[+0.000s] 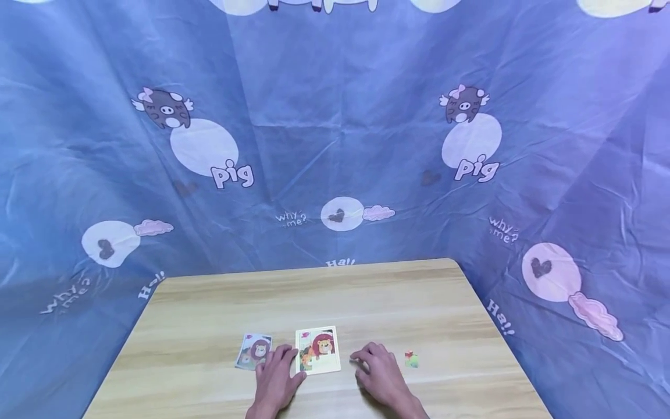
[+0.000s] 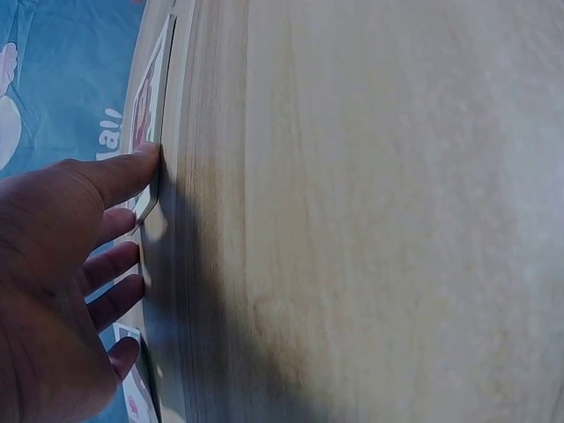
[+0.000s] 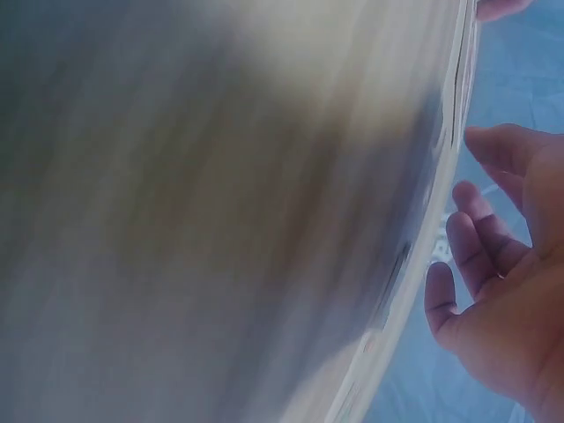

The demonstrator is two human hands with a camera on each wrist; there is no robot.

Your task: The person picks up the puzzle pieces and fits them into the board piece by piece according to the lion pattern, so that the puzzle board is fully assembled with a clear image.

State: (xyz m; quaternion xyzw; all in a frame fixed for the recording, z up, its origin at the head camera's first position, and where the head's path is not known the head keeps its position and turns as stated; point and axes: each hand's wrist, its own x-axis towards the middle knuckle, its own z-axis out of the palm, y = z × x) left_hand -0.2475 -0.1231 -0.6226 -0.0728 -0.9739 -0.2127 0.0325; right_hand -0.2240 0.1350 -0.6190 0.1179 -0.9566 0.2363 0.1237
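A jigsaw board (image 1: 327, 366) with a pale frame lies flat mid-table, showing part of a lion picture and a blank pale area at its lower right. My left hand (image 1: 277, 375) touches its left edge and lower left corner with index finger and thumb. In the left wrist view the other fingers extend loosely below the thumb. Partly under or beside those fingers lies a picture card (image 1: 253, 349) with a similar lion. Right of the board, my right hand (image 1: 383, 375) hovers low with loosely bent fingers; nothing shows between them in the right wrist view.
Small red and green jigsaw pieces (image 1: 411, 359) lie on the table to the right of my right hand. The wood-grain table (image 1: 235, 302) ends at the back and sides against a blue cloth (image 1: 293, 151) printed with pigs and clouds.
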